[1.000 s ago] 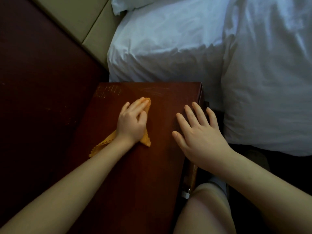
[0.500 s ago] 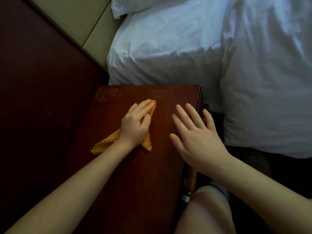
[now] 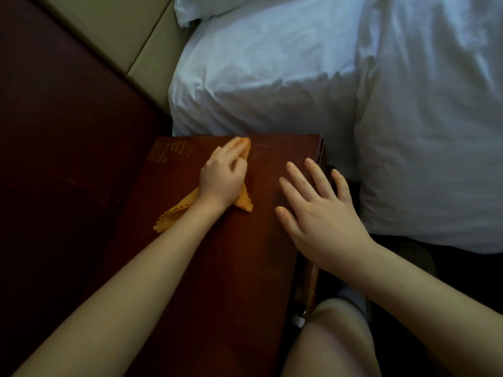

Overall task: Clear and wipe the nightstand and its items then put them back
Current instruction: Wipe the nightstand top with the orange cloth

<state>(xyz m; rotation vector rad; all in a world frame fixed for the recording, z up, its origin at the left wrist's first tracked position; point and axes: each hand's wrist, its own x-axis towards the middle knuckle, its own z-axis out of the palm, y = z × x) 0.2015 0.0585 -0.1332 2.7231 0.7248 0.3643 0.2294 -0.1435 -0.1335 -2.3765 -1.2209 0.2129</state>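
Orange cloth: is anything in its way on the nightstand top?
No loose item shows on the nightstand. Only the right hand lies flat on it, to the right of the orange cloth, which the left hand presses near the far edge.

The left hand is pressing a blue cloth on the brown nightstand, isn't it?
Not quite. The cloth is orange, not blue, as the head view shows. The rest is right: the left hand presses it flat on the brown nightstand.
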